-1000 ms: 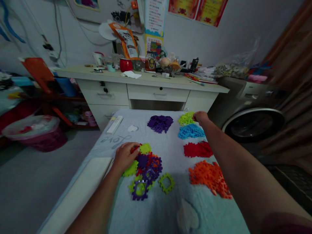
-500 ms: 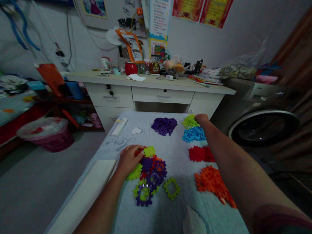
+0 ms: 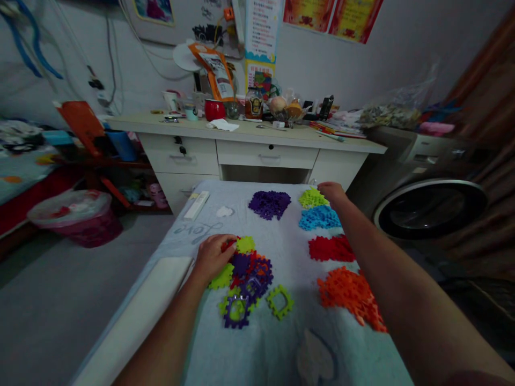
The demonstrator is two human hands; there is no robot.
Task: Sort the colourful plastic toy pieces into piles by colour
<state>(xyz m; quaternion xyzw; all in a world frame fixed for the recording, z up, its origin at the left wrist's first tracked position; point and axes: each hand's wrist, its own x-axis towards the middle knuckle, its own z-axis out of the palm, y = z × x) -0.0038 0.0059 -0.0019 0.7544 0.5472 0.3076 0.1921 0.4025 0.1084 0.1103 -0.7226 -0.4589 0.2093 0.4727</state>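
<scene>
My left hand (image 3: 215,256) is closed, its thumb and fingers around a red interlocking plastic tile (image 3: 228,245). Beside and below it lies a mixed heap of notched tiles, among them a lime tile (image 3: 245,244), a solid purple tile (image 3: 241,265) and a purple frame tile (image 3: 237,312). A lime frame tile (image 3: 280,302) lies apart on the right. My right hand (image 3: 333,193) is stretched far out at the right edge of the lime tile pile (image 3: 311,198). Its fingers look pressed together; whatever they hold is hidden.
Sorted piles sit on the cloth-covered table (image 3: 257,354): purple (image 3: 269,203), blue (image 3: 317,217), red (image 3: 330,248) and orange (image 3: 350,295). A white strip-shaped object (image 3: 197,206) and a crumpled tissue (image 3: 225,212) lie at the back left. Behind stands a cluttered desk (image 3: 245,134); a washing machine (image 3: 430,203) is on the right.
My right hand has shifted slightly away from the lime pile, leaving more of it visible. My left hand stays beside the mixed heap with the red tile. The whole view has tilted slightly.
</scene>
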